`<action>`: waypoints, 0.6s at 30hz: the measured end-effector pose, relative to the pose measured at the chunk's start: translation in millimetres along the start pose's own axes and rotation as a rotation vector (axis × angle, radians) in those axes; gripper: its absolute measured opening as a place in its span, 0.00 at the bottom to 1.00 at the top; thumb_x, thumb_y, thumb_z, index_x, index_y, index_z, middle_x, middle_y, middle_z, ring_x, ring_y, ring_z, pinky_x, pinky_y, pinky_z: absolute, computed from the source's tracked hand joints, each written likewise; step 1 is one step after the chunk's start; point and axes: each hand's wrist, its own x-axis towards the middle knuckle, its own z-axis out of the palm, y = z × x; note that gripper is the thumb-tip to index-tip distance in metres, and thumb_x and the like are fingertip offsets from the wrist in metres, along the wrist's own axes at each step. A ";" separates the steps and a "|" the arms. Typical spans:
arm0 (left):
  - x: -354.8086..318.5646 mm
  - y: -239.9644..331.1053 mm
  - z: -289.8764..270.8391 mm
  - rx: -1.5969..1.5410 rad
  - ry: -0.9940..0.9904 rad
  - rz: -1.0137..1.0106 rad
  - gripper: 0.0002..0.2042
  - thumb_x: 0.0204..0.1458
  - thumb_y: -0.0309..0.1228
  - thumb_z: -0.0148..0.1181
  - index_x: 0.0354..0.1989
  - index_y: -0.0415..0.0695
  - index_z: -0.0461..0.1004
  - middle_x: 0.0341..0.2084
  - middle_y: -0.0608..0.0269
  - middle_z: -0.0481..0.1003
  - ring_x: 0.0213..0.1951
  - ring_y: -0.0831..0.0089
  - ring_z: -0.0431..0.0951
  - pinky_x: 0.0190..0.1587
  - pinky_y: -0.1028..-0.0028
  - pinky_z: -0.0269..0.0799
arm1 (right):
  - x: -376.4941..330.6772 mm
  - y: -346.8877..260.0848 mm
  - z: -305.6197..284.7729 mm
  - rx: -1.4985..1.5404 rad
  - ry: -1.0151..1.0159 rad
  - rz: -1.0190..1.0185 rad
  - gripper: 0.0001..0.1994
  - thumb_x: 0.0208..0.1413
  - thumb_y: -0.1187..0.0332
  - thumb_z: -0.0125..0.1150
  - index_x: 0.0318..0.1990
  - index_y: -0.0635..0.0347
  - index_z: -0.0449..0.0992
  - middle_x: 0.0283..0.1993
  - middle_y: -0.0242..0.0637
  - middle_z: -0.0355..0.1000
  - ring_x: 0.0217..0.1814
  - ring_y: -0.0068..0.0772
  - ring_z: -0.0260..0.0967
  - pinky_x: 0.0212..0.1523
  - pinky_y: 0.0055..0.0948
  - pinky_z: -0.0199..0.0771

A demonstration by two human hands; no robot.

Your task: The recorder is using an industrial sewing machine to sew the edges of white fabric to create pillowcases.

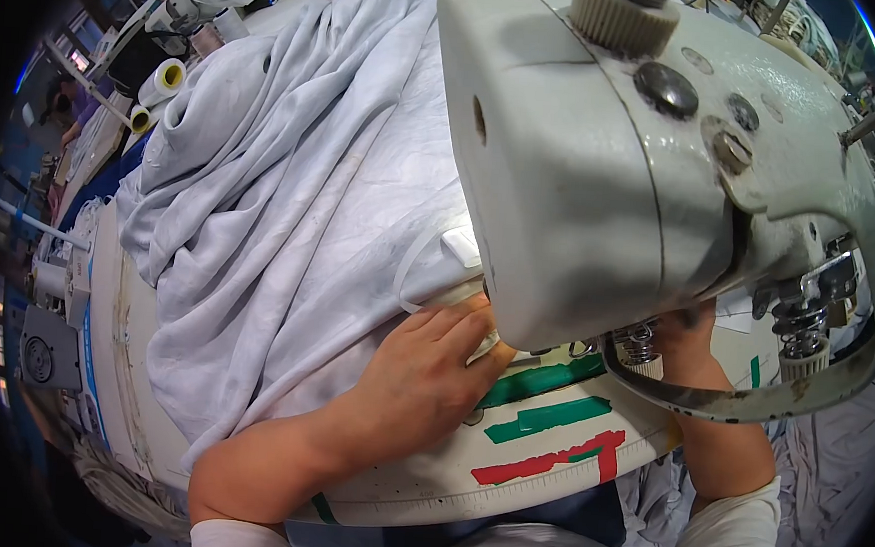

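A large white sewing machine head fills the upper right. A big heap of pale grey-white fabric lies over the table to its left. My left hand rests flat on the fabric's near edge, fingers pressing a folded white hem right at the machine's base. My right hand reaches in behind the machine head and is mostly hidden by it; what its fingers touch cannot be seen. A curved metal guard arcs in front of my right wrist.
The white table edge carries green and red tape strips. Thread cones stand at the far left. More pale cloth hangs at the lower right. Another person is at the far left edge.
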 end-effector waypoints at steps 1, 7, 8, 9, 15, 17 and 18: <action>0.0 -0.1 0.4 0.012 0.017 0.011 0.14 0.44 0.27 0.54 0.41 0.41 0.75 0.44 0.51 0.69 0.48 0.59 0.72 0.50 0.67 0.67 | 0.2 0.1 -0.5 0.002 0.001 0.000 0.16 0.52 0.66 0.56 0.46 0.64 0.71 0.45 0.51 0.70 0.41 0.45 0.71 0.43 0.38 0.73; 0.8 -1.6 2.1 0.017 0.017 -0.009 0.14 0.43 0.27 0.54 0.40 0.41 0.74 0.45 0.50 0.69 0.49 0.58 0.72 0.51 0.64 0.66 | 1.0 0.9 -0.8 -0.003 0.000 0.001 0.15 0.51 0.67 0.56 0.46 0.64 0.71 0.45 0.51 0.70 0.41 0.47 0.71 0.44 0.39 0.72; 1.4 -1.7 1.9 0.019 -0.003 -0.015 0.14 0.43 0.27 0.54 0.40 0.41 0.74 0.45 0.50 0.69 0.49 0.58 0.71 0.51 0.64 0.66 | 1.0 1.2 -0.5 -0.004 0.000 0.002 0.15 0.51 0.67 0.56 0.46 0.64 0.72 0.44 0.51 0.70 0.41 0.47 0.71 0.44 0.40 0.72; 1.7 -2.2 1.4 0.022 -0.024 -0.022 0.13 0.43 0.27 0.54 0.40 0.41 0.74 0.45 0.50 0.69 0.50 0.57 0.71 0.52 0.64 0.66 | 0.9 1.2 0.7 -0.003 -0.001 0.001 0.15 0.51 0.67 0.56 0.46 0.64 0.72 0.44 0.52 0.70 0.41 0.48 0.71 0.44 0.40 0.72; 3.9 -3.0 -6.2 0.110 -0.027 -0.018 0.14 0.41 0.24 0.55 0.40 0.40 0.74 0.47 0.50 0.69 0.53 0.58 0.70 0.54 0.64 0.63 | 1.0 0.9 7.8 -0.001 -0.016 0.000 0.15 0.50 0.68 0.57 0.45 0.64 0.72 0.44 0.52 0.70 0.40 0.49 0.71 0.44 0.42 0.71; 4.1 -2.2 -8.7 0.166 0.013 0.005 0.15 0.41 0.23 0.55 0.41 0.39 0.74 0.47 0.50 0.69 0.54 0.58 0.70 0.55 0.64 0.63 | 0.4 1.0 9.4 0.001 -0.019 -0.001 0.15 0.49 0.68 0.57 0.45 0.64 0.72 0.44 0.52 0.70 0.40 0.50 0.71 0.44 0.42 0.71; 4.5 -1.7 -9.5 0.149 0.031 0.005 0.15 0.40 0.23 0.55 0.41 0.39 0.73 0.48 0.50 0.69 0.54 0.58 0.70 0.55 0.64 0.63 | 0.1 1.2 10.0 0.003 -0.022 -0.001 0.15 0.49 0.68 0.57 0.45 0.64 0.72 0.44 0.52 0.70 0.40 0.50 0.71 0.44 0.43 0.71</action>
